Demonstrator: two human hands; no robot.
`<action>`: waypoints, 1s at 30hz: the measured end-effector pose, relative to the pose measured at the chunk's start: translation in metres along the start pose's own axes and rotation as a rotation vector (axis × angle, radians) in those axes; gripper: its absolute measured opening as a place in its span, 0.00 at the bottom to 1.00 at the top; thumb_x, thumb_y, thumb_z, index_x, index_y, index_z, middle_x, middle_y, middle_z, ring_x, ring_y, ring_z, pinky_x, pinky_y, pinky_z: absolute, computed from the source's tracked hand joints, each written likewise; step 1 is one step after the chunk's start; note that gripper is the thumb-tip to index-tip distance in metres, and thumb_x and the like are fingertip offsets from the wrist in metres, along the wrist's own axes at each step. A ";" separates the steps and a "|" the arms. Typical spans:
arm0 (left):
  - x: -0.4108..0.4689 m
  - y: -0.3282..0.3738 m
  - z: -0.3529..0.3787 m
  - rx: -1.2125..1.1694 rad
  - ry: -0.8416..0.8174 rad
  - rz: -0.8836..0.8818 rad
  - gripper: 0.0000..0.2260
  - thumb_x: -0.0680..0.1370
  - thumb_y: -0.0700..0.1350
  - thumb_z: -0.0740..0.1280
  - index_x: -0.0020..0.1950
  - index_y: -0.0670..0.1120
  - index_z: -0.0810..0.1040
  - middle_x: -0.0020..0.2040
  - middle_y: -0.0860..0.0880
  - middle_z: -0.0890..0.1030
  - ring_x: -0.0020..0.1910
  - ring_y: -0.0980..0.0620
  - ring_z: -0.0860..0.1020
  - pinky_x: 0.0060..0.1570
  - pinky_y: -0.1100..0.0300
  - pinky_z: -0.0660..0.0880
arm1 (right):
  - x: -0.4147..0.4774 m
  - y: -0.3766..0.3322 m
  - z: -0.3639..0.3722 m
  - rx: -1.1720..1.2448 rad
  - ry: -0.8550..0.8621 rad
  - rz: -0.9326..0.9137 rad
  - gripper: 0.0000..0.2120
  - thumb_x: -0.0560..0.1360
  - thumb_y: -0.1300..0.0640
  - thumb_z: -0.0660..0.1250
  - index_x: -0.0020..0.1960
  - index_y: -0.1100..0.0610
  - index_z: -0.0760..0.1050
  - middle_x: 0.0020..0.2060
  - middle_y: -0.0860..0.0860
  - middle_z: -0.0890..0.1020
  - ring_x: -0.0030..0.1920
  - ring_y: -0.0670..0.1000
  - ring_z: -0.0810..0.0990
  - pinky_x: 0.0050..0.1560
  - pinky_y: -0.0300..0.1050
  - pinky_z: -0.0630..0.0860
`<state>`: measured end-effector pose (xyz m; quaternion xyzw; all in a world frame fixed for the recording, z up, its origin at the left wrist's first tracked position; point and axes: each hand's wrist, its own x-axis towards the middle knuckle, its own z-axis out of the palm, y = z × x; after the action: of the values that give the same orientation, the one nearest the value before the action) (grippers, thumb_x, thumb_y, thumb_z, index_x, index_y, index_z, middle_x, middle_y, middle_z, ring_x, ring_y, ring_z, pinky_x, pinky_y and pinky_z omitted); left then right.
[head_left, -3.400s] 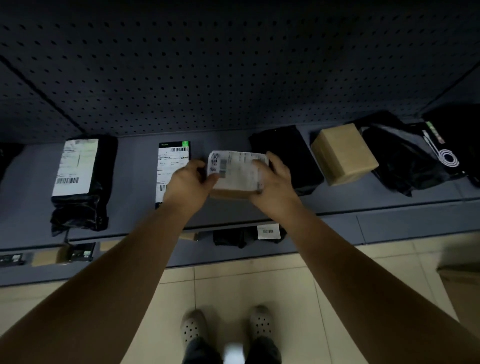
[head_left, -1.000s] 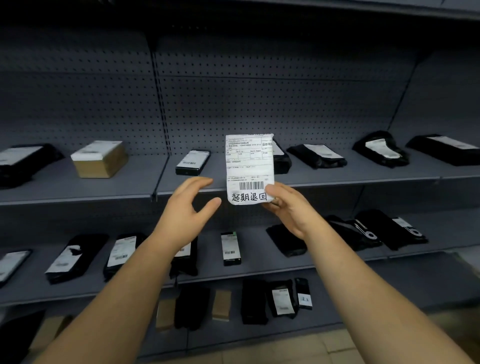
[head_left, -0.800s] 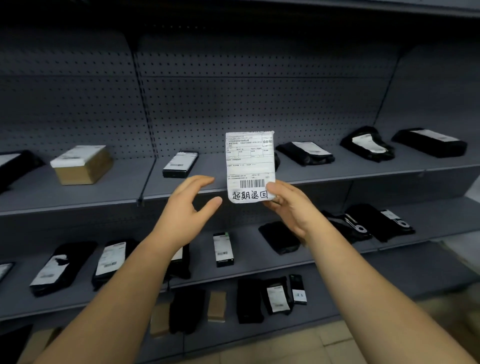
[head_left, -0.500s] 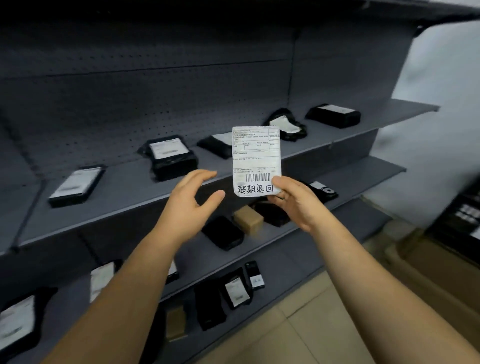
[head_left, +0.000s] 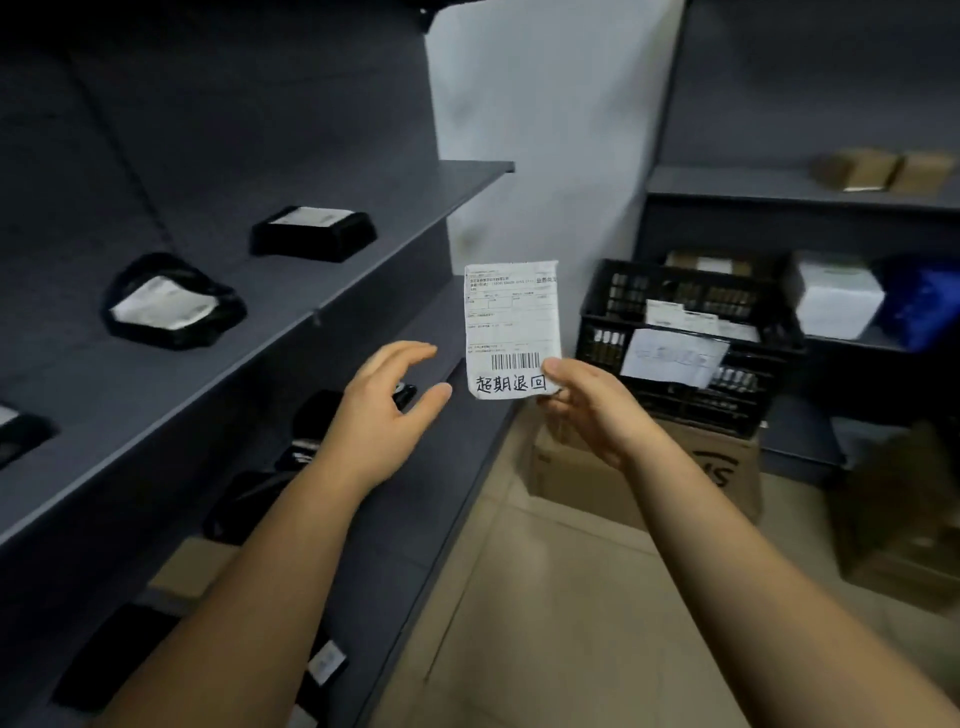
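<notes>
Shelves (head_left: 332, 291) swung leftward; right hand (head_left: 587, 410) pinches the parcel (head_left: 511, 322), left hand (head_left: 384, 410) relaxed beside.

1. The left forearm (head_left: 270, 561) comes up from the lower left and the right forearm (head_left: 727, 530) from the lower right. Both are bare and stretched forward, drawing closer together toward the wrists.
2. The left hand (head_left: 384, 410) is raised with its back to the camera. Its fingers (head_left: 400, 353) are loosely extended with a slight curve, and the thumb is spread out toward the other hand. It holds nothing.
3. The right hand (head_left: 587, 410) pinches the lower right corner of a labelled packet (head_left: 511, 322). The thumb lies on the front face and the fingers sit behind, so the packet stands upright above the hand.
4. The hands are level and near each other but apart. The left thumb tip is just beside the packet's lower left corner, not touching it.
</notes>
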<state>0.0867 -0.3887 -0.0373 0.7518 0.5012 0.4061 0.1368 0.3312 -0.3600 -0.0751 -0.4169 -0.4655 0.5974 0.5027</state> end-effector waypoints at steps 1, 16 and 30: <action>0.017 0.001 0.016 -0.015 -0.023 0.019 0.15 0.76 0.46 0.70 0.63 0.46 0.77 0.61 0.56 0.75 0.59 0.70 0.70 0.57 0.77 0.62 | 0.007 -0.002 -0.017 0.003 0.035 -0.004 0.26 0.68 0.47 0.72 0.61 0.62 0.78 0.56 0.55 0.84 0.53 0.49 0.82 0.57 0.43 0.76; 0.280 -0.063 0.242 -0.232 -0.273 0.139 0.16 0.77 0.46 0.70 0.64 0.45 0.77 0.61 0.55 0.74 0.59 0.64 0.70 0.59 0.76 0.63 | 0.189 -0.008 -0.202 -0.018 0.385 0.066 0.14 0.73 0.50 0.72 0.51 0.60 0.79 0.36 0.46 0.83 0.46 0.47 0.82 0.64 0.50 0.75; 0.482 -0.098 0.439 -0.233 -0.439 0.109 0.16 0.78 0.48 0.67 0.66 0.49 0.75 0.62 0.58 0.73 0.61 0.64 0.69 0.63 0.63 0.65 | 0.357 -0.005 -0.408 0.035 0.578 0.254 0.31 0.62 0.43 0.77 0.60 0.58 0.78 0.55 0.53 0.84 0.61 0.56 0.80 0.62 0.46 0.77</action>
<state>0.4324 0.1614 -0.1468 0.8271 0.3679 0.2949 0.3059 0.6741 0.0493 -0.1702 -0.6156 -0.2372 0.5199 0.5426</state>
